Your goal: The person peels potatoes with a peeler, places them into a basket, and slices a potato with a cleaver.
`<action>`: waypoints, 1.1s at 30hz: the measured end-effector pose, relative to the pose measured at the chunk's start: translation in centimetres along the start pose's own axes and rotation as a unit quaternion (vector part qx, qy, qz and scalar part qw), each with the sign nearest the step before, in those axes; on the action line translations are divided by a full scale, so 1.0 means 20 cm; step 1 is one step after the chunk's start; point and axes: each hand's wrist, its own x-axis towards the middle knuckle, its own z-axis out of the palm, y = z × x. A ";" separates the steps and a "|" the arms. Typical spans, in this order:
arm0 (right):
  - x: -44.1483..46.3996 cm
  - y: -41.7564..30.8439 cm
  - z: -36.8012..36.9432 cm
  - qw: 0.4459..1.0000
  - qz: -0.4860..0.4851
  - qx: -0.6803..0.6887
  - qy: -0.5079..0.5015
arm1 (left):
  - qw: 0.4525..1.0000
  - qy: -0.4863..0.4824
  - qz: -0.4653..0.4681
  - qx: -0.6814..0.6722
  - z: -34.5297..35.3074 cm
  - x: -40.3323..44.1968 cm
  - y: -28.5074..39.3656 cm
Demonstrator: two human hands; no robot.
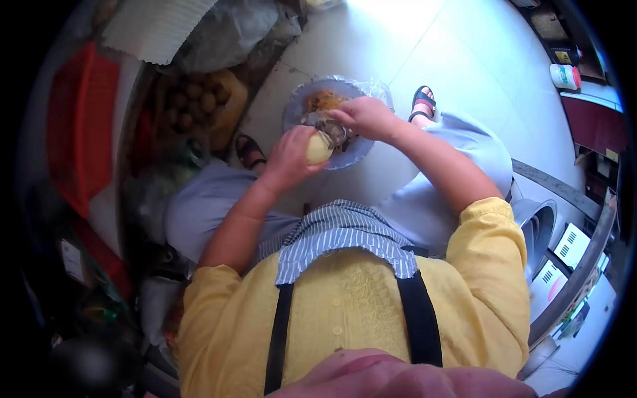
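Closest to the camera is the person's yellow shirt (481,265), crossed by two black straps (421,318) that run down to a striped apron (345,242) at the waist. Beyond it, grey trousers (209,205) cover the legs, which are spread wide with the knees bent. Between the knees, the left hand (285,159) has its grip closed around a pale yellow rounded item (318,149), held over the near left edge of a light-coloured basin (290,114). The right hand (368,118) is just beside it, above the basin's right side, its fingers curled and pointing toward the item; I cannot tell whether that grip holds anything. Inside the basin lie orange-brown scraps (324,99), with paler and darker bits nearer the hands. A dark sandal (249,151) shows to the left of the basin and another sandal (423,99) to its right, both on the pale tiled floor (464,66). Left of the basin, a yellow bag (231,99) holds many brown rounded things (194,99), and a red plastic basket (81,126) stands farther out to the left. Toward the far right is a white tub (563,76) with a red lid.
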 end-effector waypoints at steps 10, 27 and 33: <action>-0.06 -0.06 -0.03 0.996 -0.035 0.078 0.027 | 0.936 -0.059 -0.174 -0.302 -0.01 -0.03 -0.02; -0.07 0.03 -0.01 0.995 0.009 0.040 0.094 | 0.712 -0.103 -0.192 -0.667 0.02 -0.06 -0.04; -0.12 -0.01 0.04 0.992 -0.017 0.025 0.120 | 0.705 -0.112 -0.201 -0.670 0.04 -0.11 -0.01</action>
